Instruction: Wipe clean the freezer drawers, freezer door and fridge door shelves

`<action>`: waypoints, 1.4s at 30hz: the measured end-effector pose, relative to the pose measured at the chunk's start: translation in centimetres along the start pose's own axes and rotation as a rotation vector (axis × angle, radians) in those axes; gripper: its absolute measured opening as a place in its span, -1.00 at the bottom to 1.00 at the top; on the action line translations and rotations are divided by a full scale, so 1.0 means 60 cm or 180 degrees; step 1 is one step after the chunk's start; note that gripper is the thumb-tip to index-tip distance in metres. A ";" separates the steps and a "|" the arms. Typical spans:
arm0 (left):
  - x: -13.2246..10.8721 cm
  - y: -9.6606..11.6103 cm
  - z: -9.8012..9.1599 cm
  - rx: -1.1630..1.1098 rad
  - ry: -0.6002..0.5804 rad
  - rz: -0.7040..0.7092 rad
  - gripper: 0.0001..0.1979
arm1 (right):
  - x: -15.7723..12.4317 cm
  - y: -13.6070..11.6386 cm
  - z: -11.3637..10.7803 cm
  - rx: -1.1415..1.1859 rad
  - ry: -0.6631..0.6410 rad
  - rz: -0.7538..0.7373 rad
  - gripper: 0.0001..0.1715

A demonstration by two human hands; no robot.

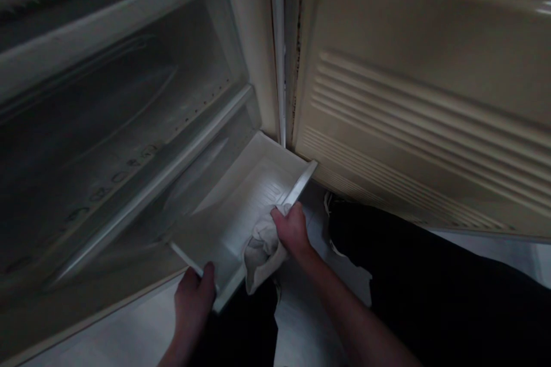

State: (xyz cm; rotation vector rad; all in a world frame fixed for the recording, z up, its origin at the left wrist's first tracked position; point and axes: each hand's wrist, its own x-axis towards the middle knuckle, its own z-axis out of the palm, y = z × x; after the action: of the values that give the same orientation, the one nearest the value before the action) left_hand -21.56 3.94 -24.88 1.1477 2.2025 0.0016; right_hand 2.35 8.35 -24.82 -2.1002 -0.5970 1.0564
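A white plastic drawer (258, 183) sticks out from the bottom of an open fridge, pulled toward me. My left hand (193, 298) grips its near left corner, thumb over the rim. My right hand (293, 229) is closed on a white cloth (262, 255) that drapes over the drawer's front rim and hangs down outside it. The drawer's ribbed floor looks bare.
Above the drawer lies a clear shelf cover (129, 143) inside the dark fridge. The open fridge door (430, 97), cream with ribbed lining, stands on the right. My dark-clothed legs (408, 287) are below it, on a pale floor (301, 327).
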 end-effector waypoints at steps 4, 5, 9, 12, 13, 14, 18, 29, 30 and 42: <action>0.004 0.001 -0.006 -0.0034 -0.0016 0.0004 -0.51 | 0.000 -0.003 -0.002 -0.0001 -0.0067 0.0186 -0.64; 0.005 0.001 -0.007 -0.0058 -0.0037 -0.0008 -0.49 | -0.001 -0.005 -0.003 0.0007 -0.0070 0.0202 -0.63; 0.005 -0.005 -0.008 -0.0335 -0.0042 -0.0034 -0.45 | -0.009 -0.019 -0.010 0.0115 -0.0075 0.0218 -0.65; -0.007 -0.010 -0.008 -0.0641 0.0072 -0.0034 -0.48 | -0.018 -0.034 -0.020 0.0234 -0.0207 0.0194 -0.65; -0.011 -0.010 -0.009 -0.0693 0.0135 -0.0048 -0.49 | -0.021 -0.039 -0.023 0.0263 -0.0228 0.0198 -0.65; -0.015 -0.009 -0.010 -0.0714 0.0200 -0.0062 -0.50 | -0.023 -0.044 -0.025 0.0289 -0.0236 0.0218 -0.65; -0.016 0.002 -0.013 -0.0595 0.0261 -0.0161 -0.55 | -0.023 -0.049 -0.027 0.0433 -0.0239 0.0288 -0.63; -0.015 0.008 -0.005 -0.0219 0.0122 -0.0233 -0.56 | -0.004 -0.022 -0.018 0.0546 -0.0338 0.0292 -0.64; -0.014 0.005 -0.006 -0.0232 0.0113 -0.0234 -0.55 | -0.006 -0.025 -0.019 0.0506 -0.0325 0.0289 -0.64; -0.035 0.018 -0.023 -0.0564 0.0003 -0.0341 -0.53 | -0.010 -0.057 -0.015 0.0382 -0.0295 0.0036 -0.59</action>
State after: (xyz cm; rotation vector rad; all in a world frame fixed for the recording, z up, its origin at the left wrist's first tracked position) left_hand -20.66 3.45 -22.31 0.9319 2.2128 0.1488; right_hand 2.45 9.82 -21.54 -1.9616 -0.5531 1.1720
